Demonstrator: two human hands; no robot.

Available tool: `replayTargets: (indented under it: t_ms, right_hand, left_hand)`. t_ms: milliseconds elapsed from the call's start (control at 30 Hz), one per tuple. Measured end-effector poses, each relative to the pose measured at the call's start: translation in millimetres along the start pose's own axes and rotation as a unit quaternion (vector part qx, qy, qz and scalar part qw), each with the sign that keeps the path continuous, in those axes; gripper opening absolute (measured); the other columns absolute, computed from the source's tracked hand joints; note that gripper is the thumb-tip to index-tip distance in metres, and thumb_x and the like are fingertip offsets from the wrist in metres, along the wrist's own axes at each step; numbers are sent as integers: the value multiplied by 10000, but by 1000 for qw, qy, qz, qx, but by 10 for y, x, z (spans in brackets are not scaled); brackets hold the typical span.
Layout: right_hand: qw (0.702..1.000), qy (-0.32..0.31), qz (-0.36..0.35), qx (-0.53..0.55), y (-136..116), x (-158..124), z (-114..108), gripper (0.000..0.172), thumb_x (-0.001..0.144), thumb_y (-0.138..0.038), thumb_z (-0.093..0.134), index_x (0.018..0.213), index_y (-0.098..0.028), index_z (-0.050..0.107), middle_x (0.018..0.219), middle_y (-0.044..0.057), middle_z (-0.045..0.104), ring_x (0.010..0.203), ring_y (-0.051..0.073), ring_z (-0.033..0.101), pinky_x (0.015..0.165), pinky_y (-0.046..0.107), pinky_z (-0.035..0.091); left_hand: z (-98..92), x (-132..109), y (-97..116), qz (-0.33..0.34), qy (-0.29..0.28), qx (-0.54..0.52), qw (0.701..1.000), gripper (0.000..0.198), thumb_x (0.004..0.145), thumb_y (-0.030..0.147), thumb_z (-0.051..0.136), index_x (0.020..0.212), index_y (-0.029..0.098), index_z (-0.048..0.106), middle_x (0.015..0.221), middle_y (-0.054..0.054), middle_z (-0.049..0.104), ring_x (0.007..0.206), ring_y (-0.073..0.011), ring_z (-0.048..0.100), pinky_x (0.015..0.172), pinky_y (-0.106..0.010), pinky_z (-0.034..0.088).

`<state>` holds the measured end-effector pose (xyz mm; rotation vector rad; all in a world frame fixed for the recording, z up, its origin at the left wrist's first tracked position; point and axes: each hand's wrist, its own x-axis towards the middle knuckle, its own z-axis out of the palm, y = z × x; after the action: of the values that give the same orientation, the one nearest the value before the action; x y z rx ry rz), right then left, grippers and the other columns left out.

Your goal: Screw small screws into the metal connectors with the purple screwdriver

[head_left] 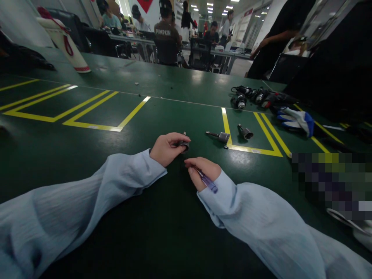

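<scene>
My left hand (170, 148) grips a dark metal hole saw (184, 146) between thumb and fingers, its round open end turned toward me. Just to the right, my right hand (203, 170) is closed around a small screwdriver (209, 183) with a clear purple handle that sticks out toward my wrist. The screwdriver's tip is too dark to make out, near the hole saw but apparently apart from it. Beyond my right hand, a second hole saw (223, 136) lies on its side, its shank pointing left. A third hole saw (247, 133) rests inside the yellow tape outline.
The green table (174, 221) carries yellow tape outlines (255, 150). Black corded tools (240, 100) and a blue-and-white glove (299, 119) lie at the right. A pale tapered container (68, 46) stands at the back left. A person in black (279, 35) stands beyond the table's right side.
</scene>
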<state>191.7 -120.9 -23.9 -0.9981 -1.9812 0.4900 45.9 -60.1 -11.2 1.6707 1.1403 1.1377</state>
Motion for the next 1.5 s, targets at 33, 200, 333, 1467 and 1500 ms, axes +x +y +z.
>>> replayTargets:
  t_ms: [33, 200, 333, 1467, 1500]
  right_hand:
    - [1000, -1, 10, 8, 31, 34, 0, 211, 727, -134, 433, 853, -136, 602, 771, 63, 651, 727, 140, 602, 704, 268, 480]
    - [980, -11, 153, 124, 170, 217, 15, 156, 720, -211, 488, 771, -153, 624, 726, 38, 654, 632, 121, 596, 594, 251, 482]
    - [943, -11, 242, 228, 238, 376, 11, 170, 721, -275, 514, 665, -140, 600, 583, 18, 618, 503, 95, 554, 482, 212, 453]
    - [971, -145, -79, -172, 394, 522, -61, 118, 702, -73, 474, 694, -178, 528, 666, 13, 566, 641, 139, 480, 631, 225, 374]
    - [970, -147, -87, -174, 408, 530, -58, 116, 704, -77, 470, 688, -179, 522, 659, 11, 558, 635, 137, 476, 623, 223, 370]
  left_hand:
    - [-2, 35, -12, 1, 0, -4, 1000, 201, 584, 149, 608, 774, 113, 660, 899, -83, 652, 845, -183, 617, 789, -325, 508]
    - [-3, 137, -14, 6, 9, -3, 1000, 176, 583, 131, 584, 743, 108, 655, 873, -82, 660, 820, -178, 624, 791, -333, 507]
    - [-8, 146, -1, 13, -2, -1, 1000, 183, 570, 96, 570, 731, 110, 655, 852, -76, 666, 833, -177, 621, 824, -336, 491]
    - [-48, 144, -67, -82, 54, -99, 990, 464, 508, 87, 663, 967, 76, 593, 910, -89, 663, 879, -206, 618, 899, -405, 439]
    - [-50, 142, -61, -80, 53, -97, 991, 462, 505, 85, 663, 962, 77, 595, 915, -90, 662, 883, -208, 617, 903, -408, 435]
